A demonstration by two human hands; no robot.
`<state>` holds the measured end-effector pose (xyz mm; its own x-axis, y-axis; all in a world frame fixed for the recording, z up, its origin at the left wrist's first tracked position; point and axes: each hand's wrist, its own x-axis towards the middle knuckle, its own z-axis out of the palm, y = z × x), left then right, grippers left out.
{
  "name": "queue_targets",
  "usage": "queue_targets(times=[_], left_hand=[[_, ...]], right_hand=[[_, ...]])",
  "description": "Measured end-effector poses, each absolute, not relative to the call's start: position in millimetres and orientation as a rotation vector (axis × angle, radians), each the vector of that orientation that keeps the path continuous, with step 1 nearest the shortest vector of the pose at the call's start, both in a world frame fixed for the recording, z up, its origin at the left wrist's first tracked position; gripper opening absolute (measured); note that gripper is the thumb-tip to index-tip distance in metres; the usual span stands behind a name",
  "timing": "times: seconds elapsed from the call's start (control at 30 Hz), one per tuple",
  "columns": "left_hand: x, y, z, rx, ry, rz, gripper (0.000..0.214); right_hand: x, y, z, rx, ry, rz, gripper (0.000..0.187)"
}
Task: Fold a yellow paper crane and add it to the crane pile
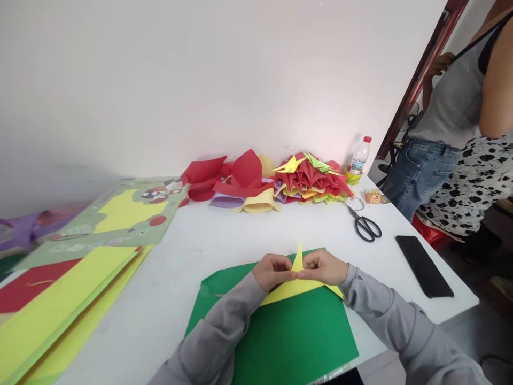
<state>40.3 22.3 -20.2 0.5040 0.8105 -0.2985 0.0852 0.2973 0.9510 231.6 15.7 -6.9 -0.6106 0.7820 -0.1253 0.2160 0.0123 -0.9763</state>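
Both hands pinch a folded piece of yellow paper (294, 290) above a green sheet (296, 337) on the white table. One narrow point of the paper sticks up between the fingers, and its wider part spreads out below them. My left hand (274, 271) grips the point's left side, fingers curled and thumb in front. On the other side my right hand (324, 267) grips it in the same way, the two thumb tips almost meeting. Part of the paper's fold is hidden behind the fingers.
Red paper shapes (246, 171) and a pile of folded paper (312, 179) stand along the wall. At right lie scissors (366, 227), a phone (425, 266) and a bottle (359, 155). Yellow sheets (68, 310) are at left. A person (444, 117) stands beyond the right edge.
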Motion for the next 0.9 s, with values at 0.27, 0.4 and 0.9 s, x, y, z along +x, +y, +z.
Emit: queue_targets(times=[0.27,0.4,0.9], left_hand=[[42.7,23.3,-37.1,1.243,0.925,0.562,0.056],[40.5,23.6,-36.9,1.265,0.933,0.579,0.057],[37.7,12.0,-21.6,1.215,0.822,0.552,0.053]], right_hand=[[234.4,19.0,-7.5,-1.033,-1.842,1.628,0.056],[236.7,18.2,-3.6,-1.039,-1.815,1.643,0.053],[235.5,13.1,-7.1,-1.012,-1.756,1.742,0.054]])
